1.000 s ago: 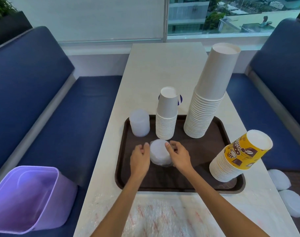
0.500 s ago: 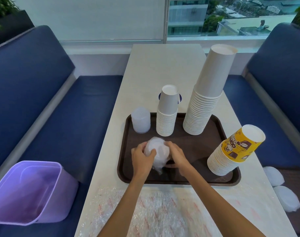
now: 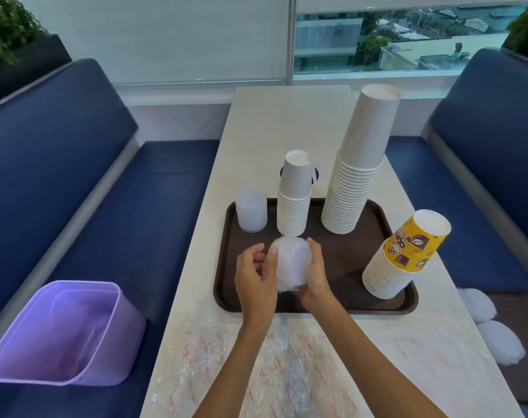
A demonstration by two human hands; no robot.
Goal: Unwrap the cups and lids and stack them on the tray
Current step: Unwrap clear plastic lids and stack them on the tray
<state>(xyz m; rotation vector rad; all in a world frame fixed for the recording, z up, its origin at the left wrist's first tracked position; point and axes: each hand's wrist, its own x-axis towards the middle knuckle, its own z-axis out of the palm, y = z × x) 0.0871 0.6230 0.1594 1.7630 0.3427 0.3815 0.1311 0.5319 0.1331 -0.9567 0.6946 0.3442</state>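
Gripping the wrapped lid stack (image 3: 291,263) from both sides: your left hand (image 3: 255,282) has its thumb and curled fingers on the left side, and your right hand (image 3: 315,276) cups the right side. The stack is at frame centre, over the left half of the brown tray (image 3: 347,257). On the tray: clear lid stack (image 3: 251,214) upper left, small white cup stack (image 3: 294,200) just right of it, tall white cup stack (image 3: 356,164) centre right, yellow-printed cup stack (image 3: 404,257) leaning at the right edge. Loose plastic wrap (image 3: 287,372) lies on the table (image 3: 287,122), lower centre.
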